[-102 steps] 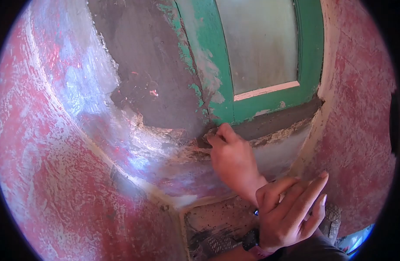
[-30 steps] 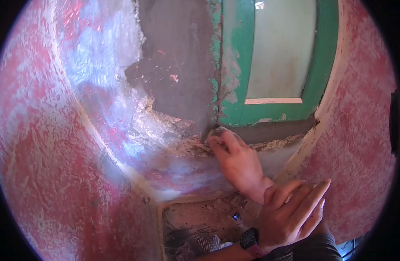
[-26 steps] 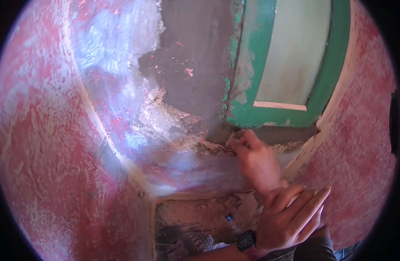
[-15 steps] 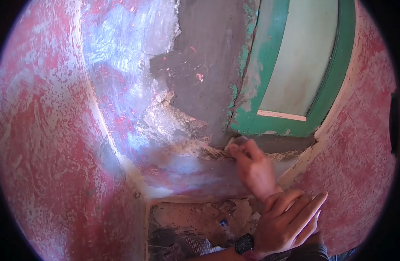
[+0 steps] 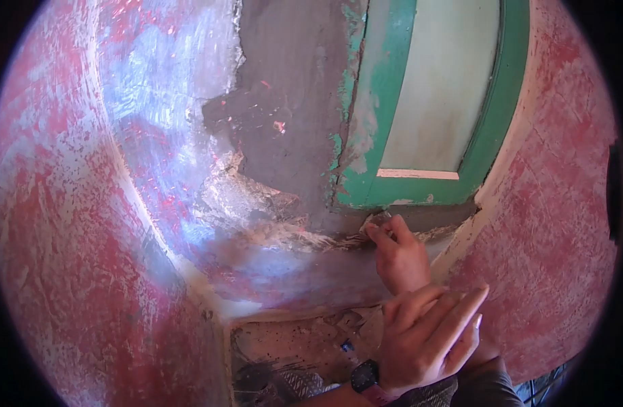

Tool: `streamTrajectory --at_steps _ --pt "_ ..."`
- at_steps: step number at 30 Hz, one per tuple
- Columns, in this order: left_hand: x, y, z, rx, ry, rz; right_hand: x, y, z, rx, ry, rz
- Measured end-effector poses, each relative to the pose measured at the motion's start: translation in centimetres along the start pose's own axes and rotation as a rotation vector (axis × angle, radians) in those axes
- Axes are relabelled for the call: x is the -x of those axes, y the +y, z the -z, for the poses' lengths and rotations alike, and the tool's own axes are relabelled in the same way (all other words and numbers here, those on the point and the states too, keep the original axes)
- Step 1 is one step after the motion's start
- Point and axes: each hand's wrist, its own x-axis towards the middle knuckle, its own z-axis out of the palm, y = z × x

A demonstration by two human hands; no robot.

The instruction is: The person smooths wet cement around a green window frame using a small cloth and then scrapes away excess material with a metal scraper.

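My right hand [image 5: 401,258] pinches a small pale piece [image 5: 376,222] whose material I cannot make out. It is against the grey plaster strip [image 5: 433,218] just below the green frame [image 5: 366,191]. Lower down, my left hand [image 5: 430,336] wears a dark watch [image 5: 364,376]; its fingers are stretched out, it holds nothing, and it lies across the right wrist or forearm. A rough, broken plaster edge [image 5: 284,234] runs to the left of the right hand.
Pink, patchy walls [image 5: 67,224] rise on both sides. Grey plaster [image 5: 284,136] covers the wall left of the green frame, which surrounds a pale panel [image 5: 440,95]. Below is a recess [image 5: 291,336] with debris and a small blue item [image 5: 347,346]. Dark cables [image 5: 545,386] show at bottom right.
My right hand has moved right along the strip under the green frame with the pale piece. My left hand has shifted with it, still outstretched. The camera view has shifted slightly.
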Motion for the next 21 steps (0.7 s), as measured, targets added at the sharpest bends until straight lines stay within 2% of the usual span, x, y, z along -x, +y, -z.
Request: streamTrajectory --at_steps 3,6,9,12,14,19,20,21 --pt "-0.4 -0.3 0.2 -0.027 0.01 0.019 -1.3 -1.5 1.6 -0.094 0.035 -0.012" --pt "0.2 -1.1 -0.9 -0.024 -0.004 0.002 -2.3 -3.9 0.3 -0.19 0.148 0.075" --pt "0.5 -1.0 -0.7 -0.048 -0.047 0.014 -1.3 -2.9 -1.2 -0.1 0.13 0.082" --pt "0.0 -1.2 0.0 -0.081 -0.001 0.005 -0.3 0.4 1.4 -0.048 -0.047 -0.012" --pt "-0.4 -1.7 0.5 -0.087 0.03 0.008 0.7 2.3 2.6 0.011 -0.002 -0.015" --pt "-1.0 -4.4 0.5 -0.026 0.048 0.14 2.8 3.2 6.0 -0.437 0.105 -0.217" --pt "-0.6 -5.4 0.5 -0.058 -0.015 0.128 3.4 3.4 5.9 -0.528 0.139 -0.262" --pt "-0.5 -5.9 0.2 -0.054 -0.019 0.213 4.1 3.8 5.7 -0.734 0.157 -0.356"
